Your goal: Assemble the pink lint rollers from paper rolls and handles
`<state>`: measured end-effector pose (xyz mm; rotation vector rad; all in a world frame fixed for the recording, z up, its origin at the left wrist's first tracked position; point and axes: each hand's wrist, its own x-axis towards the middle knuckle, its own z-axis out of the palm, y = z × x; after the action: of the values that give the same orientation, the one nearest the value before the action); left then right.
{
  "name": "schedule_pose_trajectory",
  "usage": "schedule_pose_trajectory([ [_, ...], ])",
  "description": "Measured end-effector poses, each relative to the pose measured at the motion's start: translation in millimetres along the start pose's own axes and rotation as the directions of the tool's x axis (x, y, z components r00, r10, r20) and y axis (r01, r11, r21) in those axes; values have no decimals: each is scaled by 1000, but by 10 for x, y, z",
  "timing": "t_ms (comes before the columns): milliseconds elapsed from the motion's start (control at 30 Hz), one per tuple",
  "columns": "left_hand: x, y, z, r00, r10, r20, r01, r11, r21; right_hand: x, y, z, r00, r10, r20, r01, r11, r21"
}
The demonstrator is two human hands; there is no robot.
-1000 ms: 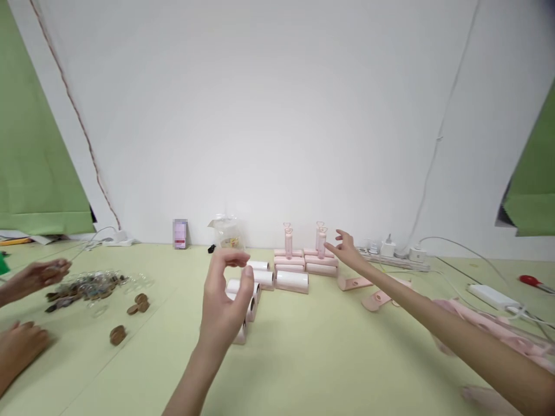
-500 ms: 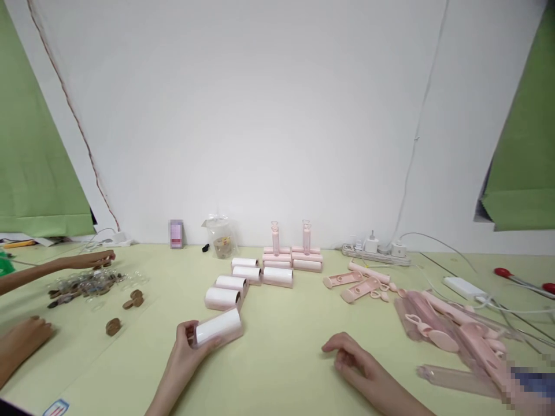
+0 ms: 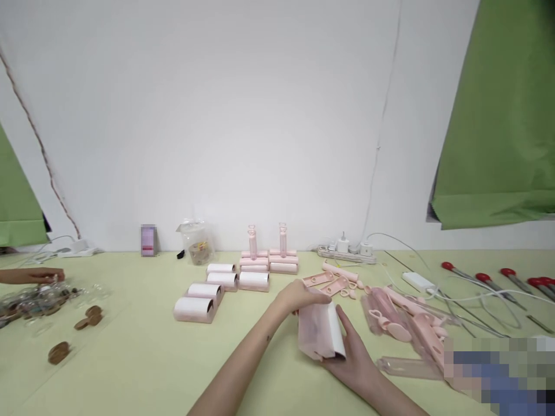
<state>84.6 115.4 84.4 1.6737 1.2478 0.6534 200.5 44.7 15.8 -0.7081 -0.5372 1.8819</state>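
A white roll in a translucent pinkish cover (image 3: pixel 316 332) is tilted between my two hands, with one dark hollow end facing down toward me. My left hand (image 3: pixel 298 297) is closed over its far top end, palm down. Underneath and along the right side, my right hand (image 3: pixel 358 355) grips it, thumb raised at the edge and fingers partly hidden below. To the left, several similar white rolls (image 3: pixel 193 309) lie on the pale green table (image 3: pixel 143 352). Pink plastic parts (image 3: pixel 333 286) lie just beyond my right hand.
Two slim pink pieces (image 3: pixel 252 242) stand upright on stacked pink rolls (image 3: pixel 284 261) at the back. A power strip (image 3: pixel 347 256), cables and red-ended tools (image 3: pixel 485 278) occupy the right. At far left, another person's hand (image 3: pixel 47 274) reaches over clear and brown pieces (image 3: pixel 37 303).
My left hand has carried the roll rightward, and my right hand has closed on it too. The view has turned right. One of the other person's hands has left the view.
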Motion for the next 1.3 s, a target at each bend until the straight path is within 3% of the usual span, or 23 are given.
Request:
schedule_pose_trajectory([
  [167, 63, -5, -169, 998, 25, -58, -26, 999, -28, -5, -43, -39, 997, 19, -78, -2, 977, 214],
  [333, -146, -482, -461, 939, 94, -331, -160, 971, -177, -17, -20, -59, 992, 117, 50, -128, 917, 377],
  [467, -293, -969, -489, 899, 110, -424, -210, 958, -196, -63, 7, -36, 989, 99, 106, -130, 932, 339],
  [533, -351, -1076, -450, 875, 130, -467, -231, 959, -165, -103, 27, -1, 989, 85, 121, -117, 951, 286],
  [600, -433, -1056, -382, 819, 221, -530, -293, 954, -55, -144, 61, 44, 987, 81, 140, -113, 965, 238],
  [667, -551, -952, -270, 806, 360, -471, -385, 922, 44, -174, 110, 90, 986, 72, 148, -102, 973, 205],
  [700, -616, -890, -194, 832, 411, -371, -430, 902, 34, -183, 139, 110, 989, 62, 136, -88, 977, 194],
  [767, -728, -784, -15, 902, 406, -145, -425, 895, -138, -195, 194, 144, 996, 43, 79, -56, 984, 172],
  [833, -784, -723, 152, 937, 345, -47, -336, 861, -381, -206, 232, 169, 1000, 8, 28, -12, 989, 148],
  [933, -764, -689, 244, 967, 240, -82, -239, 760, -604, -232, 245, 191, 998, -58, 4, 57, 995, 83],
  [1067, -719, -642, 99, 957, 178, -231, -287, 713, -639, -239, 268, 167, 1000, 24, -20, -26, 992, -123],
  [1233, -766, -612, 40, 973, 227, -46, -217, 824, -524, -166, 382, 98, 967, 251, 40, -225, 919, -323],
  [1300, -787, -614, 56, 962, 272, -14, -250, 863, -439, -155, 397, 100, 963, 267, 19, -245, 907, -342],
])
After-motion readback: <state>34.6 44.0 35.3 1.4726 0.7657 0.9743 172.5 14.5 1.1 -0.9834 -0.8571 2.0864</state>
